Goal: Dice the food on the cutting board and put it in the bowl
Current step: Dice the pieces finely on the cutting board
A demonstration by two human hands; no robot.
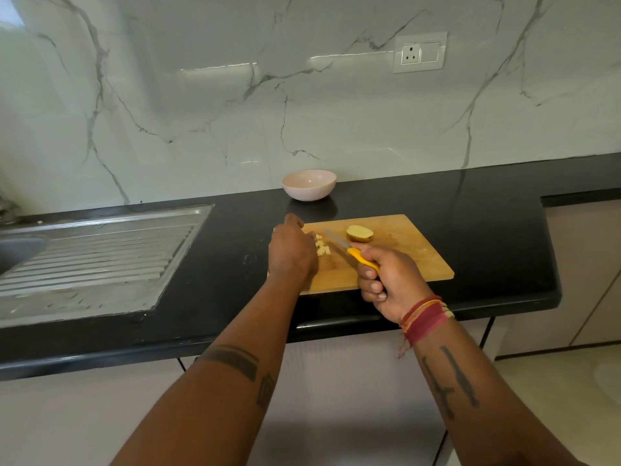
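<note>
A wooden cutting board [403, 260] lies on the black counter. Half a potato [360, 233] sits cut side down near its far edge. Pale potato dice [322, 247] lie at the board's left part, partly hidden by my left hand [291, 250], which rests over them with fingers bent downward. My right hand [386, 280] grips the yellow handle of a knife [349, 248]; its blade points toward the dice. A pale pink bowl [309, 185] stands behind the board near the wall; nothing shows inside it.
A steel sink drainboard [94, 260] fills the counter's left side. The black counter [497, 230] ends at a front edge close to the board. A wall socket [420, 52] sits on the marble backsplash.
</note>
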